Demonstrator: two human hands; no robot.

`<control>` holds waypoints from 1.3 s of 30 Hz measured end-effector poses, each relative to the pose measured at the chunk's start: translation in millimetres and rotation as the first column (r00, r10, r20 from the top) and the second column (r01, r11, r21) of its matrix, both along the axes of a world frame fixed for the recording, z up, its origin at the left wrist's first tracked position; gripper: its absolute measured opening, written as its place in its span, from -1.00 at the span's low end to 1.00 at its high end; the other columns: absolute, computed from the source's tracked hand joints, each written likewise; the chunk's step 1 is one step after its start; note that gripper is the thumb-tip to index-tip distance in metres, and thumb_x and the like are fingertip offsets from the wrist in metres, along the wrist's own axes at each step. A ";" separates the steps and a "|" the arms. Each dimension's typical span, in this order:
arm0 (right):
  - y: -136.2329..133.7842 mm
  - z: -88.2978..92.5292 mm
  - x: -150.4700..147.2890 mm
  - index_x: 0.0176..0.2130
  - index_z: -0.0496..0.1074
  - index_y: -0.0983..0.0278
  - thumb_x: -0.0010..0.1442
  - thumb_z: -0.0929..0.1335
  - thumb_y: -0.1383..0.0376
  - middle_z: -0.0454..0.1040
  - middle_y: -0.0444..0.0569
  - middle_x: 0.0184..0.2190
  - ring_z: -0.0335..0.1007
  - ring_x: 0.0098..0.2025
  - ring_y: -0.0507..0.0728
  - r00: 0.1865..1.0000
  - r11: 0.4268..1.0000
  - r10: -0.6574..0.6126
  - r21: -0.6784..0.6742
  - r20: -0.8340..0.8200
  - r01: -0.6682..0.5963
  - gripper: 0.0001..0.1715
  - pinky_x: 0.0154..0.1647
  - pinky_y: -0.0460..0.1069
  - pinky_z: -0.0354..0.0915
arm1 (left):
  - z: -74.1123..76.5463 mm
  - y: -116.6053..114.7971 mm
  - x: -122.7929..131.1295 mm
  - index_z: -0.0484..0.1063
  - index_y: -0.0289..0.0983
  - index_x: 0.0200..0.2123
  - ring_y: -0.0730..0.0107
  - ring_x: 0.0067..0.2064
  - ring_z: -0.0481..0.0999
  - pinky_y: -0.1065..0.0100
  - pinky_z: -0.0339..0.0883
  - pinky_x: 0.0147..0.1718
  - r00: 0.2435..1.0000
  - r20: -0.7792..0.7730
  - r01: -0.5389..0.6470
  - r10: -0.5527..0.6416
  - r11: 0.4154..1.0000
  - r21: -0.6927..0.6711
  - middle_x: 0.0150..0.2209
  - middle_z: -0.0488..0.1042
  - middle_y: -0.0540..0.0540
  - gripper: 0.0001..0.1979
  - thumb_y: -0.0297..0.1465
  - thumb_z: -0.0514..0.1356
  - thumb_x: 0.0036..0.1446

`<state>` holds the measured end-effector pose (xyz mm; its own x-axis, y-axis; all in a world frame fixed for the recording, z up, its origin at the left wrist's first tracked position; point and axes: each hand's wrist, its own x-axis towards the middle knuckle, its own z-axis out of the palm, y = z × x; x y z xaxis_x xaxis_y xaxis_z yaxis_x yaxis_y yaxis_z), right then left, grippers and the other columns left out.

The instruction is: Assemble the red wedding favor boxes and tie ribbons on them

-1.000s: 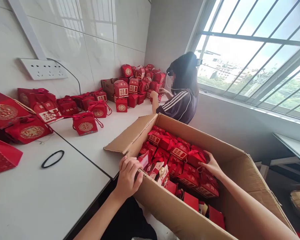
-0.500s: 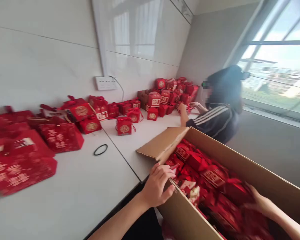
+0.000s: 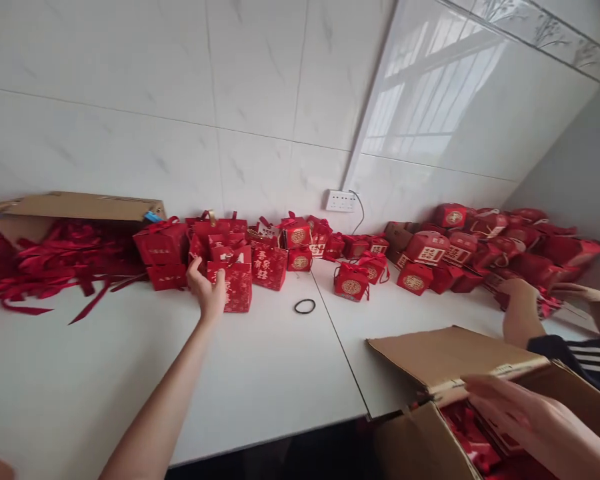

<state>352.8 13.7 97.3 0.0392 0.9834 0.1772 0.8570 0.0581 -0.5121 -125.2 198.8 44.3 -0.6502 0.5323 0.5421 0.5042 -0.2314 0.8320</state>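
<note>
Presently, in the head view, the left hand [image 3: 210,293] reaches across the white surface [image 3: 260,373] to a red bag [image 3: 240,287] that stands upright, well out from the tiled wall [image 3: 155,153]. Its fingers [image 3: 194,271] curl at the bag's left edge, with the thumb over the printed front; whether they clench it or merely touch it, I cannot tell. Just to the right stands a second bag [image 3: 269,267] with pale characters; to the left, stacked boxes [image 3: 166,247] sit beside a heap of red ribbons [image 3: 75,253] in front of a carton [image 3: 100,205]. The right hand [image 3: 530,410], blurred, is over the corner of an open cardboard box [image 3: 427,440] with red things inside; its fingers look stretched out, and whether they grasp anything is unclear. A black ring [image 3: 305,307] lies near the seam [image 3: 340,340] in the surface, with small gold-printed boxes [image 3: 351,280] beyond. At far right, a co-worker's hands [image 3: 519,297] are near heaped red boxes [image 3: 480,253], a striped sleeve [image 3: 587,360] below.
</note>
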 end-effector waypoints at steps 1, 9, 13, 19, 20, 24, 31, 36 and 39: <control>18.7 3.2 -15.5 -0.26 0.42 -0.04 0.18 0.25 0.02 0.54 0.03 -0.28 0.50 -0.26 0.30 0.993 0.992 0.120 -0.045 -0.017 -0.120 -0.79 -0.23 0.20 0.44 | 1.0 0.4 -12.8 0.20 -0.26 -0.06 0.16 0.11 0.27 0.13 0.09 0.14 0.999 -0.015 0.040 -0.040 0.998 -0.043 0.02 0.29 -0.22 -0.62 -0.37 0.11 0.01; 114.5 4.3 -170.7 -0.13 0.37 0.25 0.24 0.24 0.17 0.45 0.06 -0.17 0.46 -0.27 0.12 0.731 0.715 0.665 0.153 0.151 -0.682 -0.72 -0.25 0.07 0.45 | -6.2 -65.1 18.9 0.29 -0.22 -0.42 0.37 -0.41 0.44 0.40 0.32 -0.39 0.886 -0.144 0.392 -0.440 0.879 -0.272 -0.46 0.43 0.01 -0.80 -0.20 0.10 0.05; 128.7 -2.6 -212.9 -0.15 0.37 0.28 0.24 0.25 0.20 0.43 0.05 -0.20 0.41 -0.24 0.09 0.698 0.674 0.714 0.217 0.058 -0.706 -0.75 -0.23 0.03 0.40 | -8.7 -105.5 58.9 0.28 -0.23 -0.43 0.43 -0.40 0.43 0.43 0.31 -0.38 0.787 -0.181 0.526 -0.590 0.794 -0.304 -0.45 0.42 0.01 -0.82 -0.25 0.06 0.12; 119.1 -12.2 -219.7 -0.41 0.38 0.26 0.27 0.23 0.22 0.40 -0.09 -0.48 0.33 -0.43 0.03 0.675 0.677 0.729 0.258 -0.109 -0.690 -0.73 -0.40 -0.08 0.29 | 14.8 -115.4 76.4 0.30 -0.23 -0.34 0.41 -0.32 0.45 0.41 0.31 -0.29 0.674 -0.199 0.616 -0.711 0.691 -0.379 -0.36 0.45 0.00 -0.93 -0.37 0.07 0.12; 118.1 -14.8 -218.5 -0.40 0.38 0.26 0.26 0.24 0.22 0.40 -0.09 -0.48 0.32 -0.43 0.02 0.686 0.692 0.715 0.273 -0.135 -0.668 -0.74 -0.41 -0.09 0.28 | 19.6 -112.6 78.4 0.31 -0.23 -0.32 0.40 -0.28 0.46 0.40 0.32 -0.26 0.664 -0.208 0.621 -0.719 0.684 -0.382 -0.32 0.46 -0.01 -0.93 -0.37 0.09 0.11; 120.7 -23.7 -214.9 -0.41 0.34 0.25 0.26 0.24 0.26 0.40 -0.10 -0.48 0.34 -0.43 0.03 0.732 0.731 0.665 0.326 -0.148 -0.599 -0.78 -0.39 -0.09 0.29 | 26.8 -94.7 88.3 0.27 -0.23 -0.32 0.41 -0.30 0.47 0.42 0.33 -0.29 0.670 -0.222 0.639 -0.709 0.702 -0.314 -0.34 0.45 0.00 -0.89 -0.31 0.11 0.13; 126.5 -33.5 -207.7 -0.16 0.28 0.26 0.30 0.15 0.36 0.42 0.03 -0.25 0.42 -0.31 0.08 0.711 0.617 0.683 0.389 0.168 -0.684 -0.83 -0.32 -0.03 0.36 | 16.0 -75.1 93.9 0.37 -0.24 -0.31 0.45 -0.29 0.48 0.41 0.33 -0.26 0.653 -0.246 0.676 -0.716 0.698 -0.236 -0.32 0.48 -0.01 -0.87 -0.38 0.03 0.20; 129.4 -35.6 -206.5 -0.13 0.27 0.25 0.32 0.13 0.37 0.42 0.03 -0.24 0.44 -0.33 0.06 0.683 0.563 0.666 0.399 0.300 -0.724 -0.80 -0.35 -0.07 0.37 | 12.6 -74.8 95.9 0.44 -0.25 -0.22 0.39 -0.16 0.49 0.37 0.36 -0.14 0.649 -0.260 0.690 -0.715 0.698 -0.195 -0.21 0.49 -0.08 -0.79 -0.48 0.03 0.14; 130.2 -34.5 -207.2 -0.16 0.27 0.26 0.31 0.14 0.37 0.43 0.01 -0.28 0.42 -0.40 0.03 0.680 0.548 0.659 0.415 0.321 -0.727 -0.83 -0.43 -0.10 0.34 | 9.2 -75.9 96.1 0.44 -0.25 -0.14 0.38 -0.15 0.49 0.36 0.38 -0.15 0.639 -0.281 0.700 -0.716 0.693 -0.173 -0.18 0.48 -0.08 -0.68 -0.56 0.04 0.05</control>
